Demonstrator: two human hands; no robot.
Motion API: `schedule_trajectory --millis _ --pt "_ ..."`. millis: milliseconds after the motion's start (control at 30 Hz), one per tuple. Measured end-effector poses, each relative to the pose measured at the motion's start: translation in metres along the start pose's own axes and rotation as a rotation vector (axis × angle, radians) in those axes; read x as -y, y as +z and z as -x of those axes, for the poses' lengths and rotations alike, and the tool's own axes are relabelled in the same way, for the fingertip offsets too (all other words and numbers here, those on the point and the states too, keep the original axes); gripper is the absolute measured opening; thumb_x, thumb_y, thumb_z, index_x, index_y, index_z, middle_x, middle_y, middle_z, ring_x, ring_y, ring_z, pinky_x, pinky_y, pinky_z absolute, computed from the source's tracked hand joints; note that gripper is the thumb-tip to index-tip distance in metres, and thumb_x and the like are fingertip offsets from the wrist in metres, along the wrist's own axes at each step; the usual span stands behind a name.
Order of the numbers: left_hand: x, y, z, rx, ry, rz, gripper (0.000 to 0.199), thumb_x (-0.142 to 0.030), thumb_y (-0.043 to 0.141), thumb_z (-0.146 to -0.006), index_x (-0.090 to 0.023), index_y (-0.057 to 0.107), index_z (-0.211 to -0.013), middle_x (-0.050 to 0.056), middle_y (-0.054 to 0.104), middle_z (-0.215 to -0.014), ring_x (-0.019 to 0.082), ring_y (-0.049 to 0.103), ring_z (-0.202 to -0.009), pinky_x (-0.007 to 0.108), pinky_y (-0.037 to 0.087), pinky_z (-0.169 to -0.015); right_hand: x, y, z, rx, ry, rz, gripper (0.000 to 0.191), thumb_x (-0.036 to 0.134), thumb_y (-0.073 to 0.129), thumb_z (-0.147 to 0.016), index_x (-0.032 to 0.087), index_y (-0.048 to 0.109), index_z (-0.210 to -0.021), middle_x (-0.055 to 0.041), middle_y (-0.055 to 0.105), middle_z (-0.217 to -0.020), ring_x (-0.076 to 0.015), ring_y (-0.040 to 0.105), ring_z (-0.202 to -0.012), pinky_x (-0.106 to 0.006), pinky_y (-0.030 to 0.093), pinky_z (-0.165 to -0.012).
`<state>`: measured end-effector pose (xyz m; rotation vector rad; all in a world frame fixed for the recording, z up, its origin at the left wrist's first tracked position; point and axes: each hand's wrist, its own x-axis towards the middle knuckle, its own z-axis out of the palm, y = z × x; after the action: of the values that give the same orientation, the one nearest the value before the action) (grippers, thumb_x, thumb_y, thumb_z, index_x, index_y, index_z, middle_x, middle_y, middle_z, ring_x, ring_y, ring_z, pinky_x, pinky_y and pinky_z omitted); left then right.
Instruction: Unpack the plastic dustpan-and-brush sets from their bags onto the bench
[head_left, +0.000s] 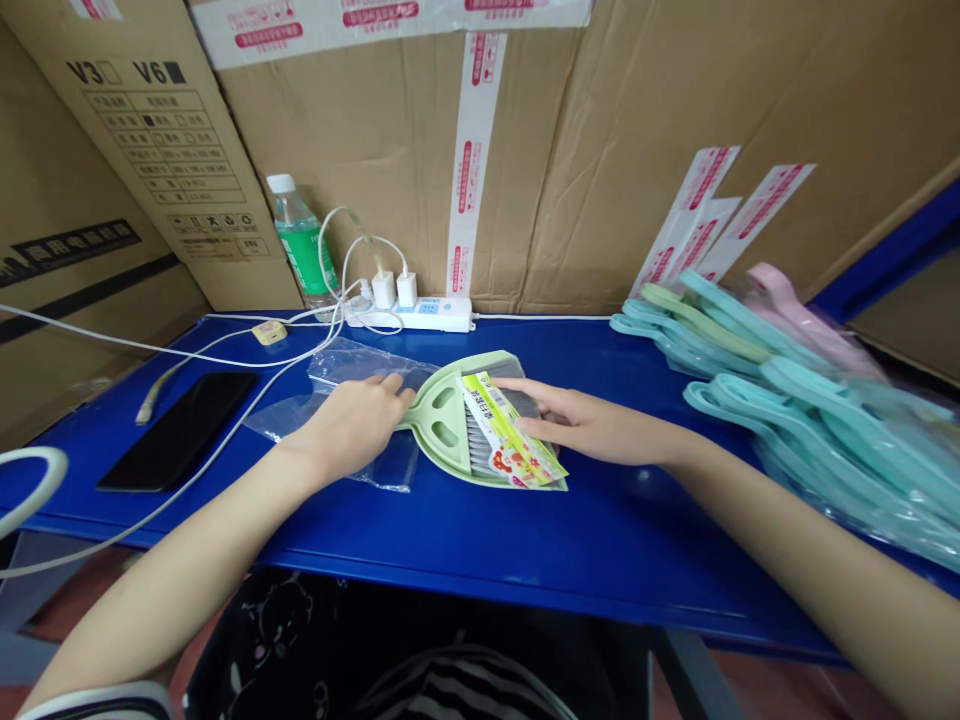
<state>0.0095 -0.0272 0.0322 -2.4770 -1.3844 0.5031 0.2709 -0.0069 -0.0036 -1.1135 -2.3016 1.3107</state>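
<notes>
A light green dustpan (424, 455) lies on the blue table with a grey-bristled brush (448, 415) nested in it. My left hand (364, 422) is closed around the handle end, which it mostly hides. Across the bristles rests a yellow-green printed label card (504, 430) with red and white print. My right hand (566, 415) has its thumb on the card and its fingers at the card's upper edge, pinching it. Under the left hand and the handle spreads a clear plastic bag (390, 465).
Bagged turquoise, green and pink dustpan sets (832, 420) are heaped at the right. A black phone (176, 430), white cables (300, 355), a power strip (442, 315) and a green-labelled bottle (301, 245) occupy the left and back. Cardboard (375, 150) walls the rear.
</notes>
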Motion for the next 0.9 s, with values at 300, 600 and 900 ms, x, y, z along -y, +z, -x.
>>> schedule_trajectory --millis 300,600,900 --pt "-0.0005 -0.0002 0.0001 0.014 -0.008 -0.001 0.033 0.001 0.037 -0.085 -0.012 0.060 -0.105 0.012 0.063 -0.097 0.025 0.067 -0.088 0.034 0.054 -0.072 -0.0010 0.0007 -0.0003 0.013 0.002 -0.011 0.069 0.051 0.044 -0.094 0.023 0.021 -0.153 -0.0057 0.057 -0.099 -0.0168 0.051 -0.077 -0.034 0.050 -0.069" --pt "-0.0004 0.0000 0.0005 0.011 -0.006 -0.012 0.035 0.001 0.036 -0.084 -0.013 0.060 -0.105 0.012 0.063 -0.098 0.024 0.067 -0.089 0.033 0.054 -0.073 -0.0003 0.0011 -0.0005 0.014 -0.003 -0.016 0.069 0.049 0.044 -0.094 0.022 0.021 -0.153 -0.0056 0.056 -0.096 -0.0172 0.052 -0.077 -0.033 0.050 -0.068" --pt "-0.0002 -0.0005 0.0004 0.008 -0.006 -0.001 0.034 0.001 0.036 -0.084 -0.012 0.060 -0.105 0.012 0.063 -0.096 0.024 0.066 -0.088 0.034 0.054 -0.073 -0.0006 0.0004 0.0008 0.005 -0.013 -0.015 0.067 0.049 0.044 -0.095 0.024 0.022 -0.152 -0.0034 0.055 -0.091 -0.0165 0.051 -0.074 -0.034 0.050 -0.067"
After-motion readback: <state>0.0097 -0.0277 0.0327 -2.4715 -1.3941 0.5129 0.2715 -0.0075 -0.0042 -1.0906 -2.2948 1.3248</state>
